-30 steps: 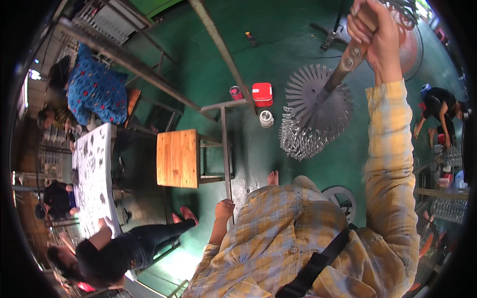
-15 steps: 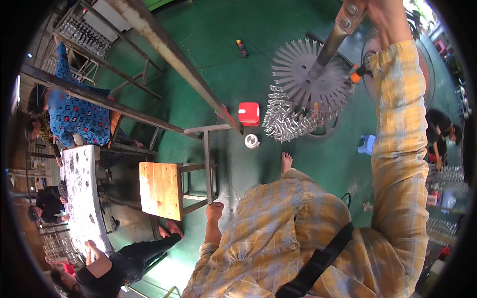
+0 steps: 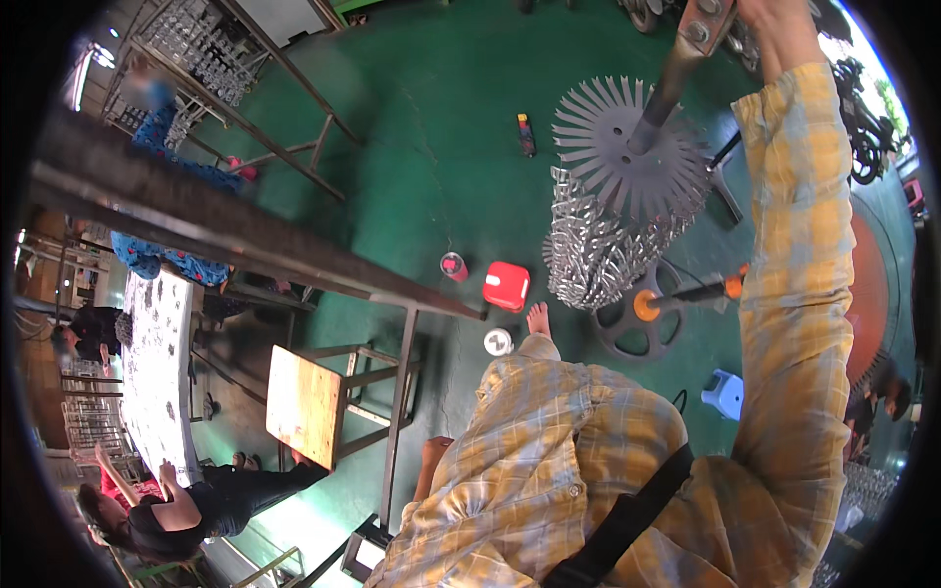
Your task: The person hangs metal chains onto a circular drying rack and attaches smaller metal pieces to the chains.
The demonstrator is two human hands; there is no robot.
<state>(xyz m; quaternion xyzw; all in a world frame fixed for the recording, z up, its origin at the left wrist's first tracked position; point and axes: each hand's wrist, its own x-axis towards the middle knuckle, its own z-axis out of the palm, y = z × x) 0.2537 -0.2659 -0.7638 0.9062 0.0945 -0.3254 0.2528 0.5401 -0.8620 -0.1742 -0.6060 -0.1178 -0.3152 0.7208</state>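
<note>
My right hand is raised at the top right, beside a bolted metal bracket at the upper end of a steel pole. The top edge cuts off its fingers, so its grip cannot be seen. Below, a grey disc with slots round its rim sits on the pole. Many shiny bent metal pieces are massed under and along the disc's near side. My left hand hangs low by my shirt, partly hidden, its fingers curled and nothing visible in them.
A steel frame beam crosses the left, above a wooden stool. On the green floor are a red box, a round white-topped container, a pink-topped cup and a blue stool. People work at a white table.
The whole view has shifted, and the pink-topped cup now shows beside the beam. My left hand appears lower and closer to my shirt. My right hand stays raised by the bracket.
</note>
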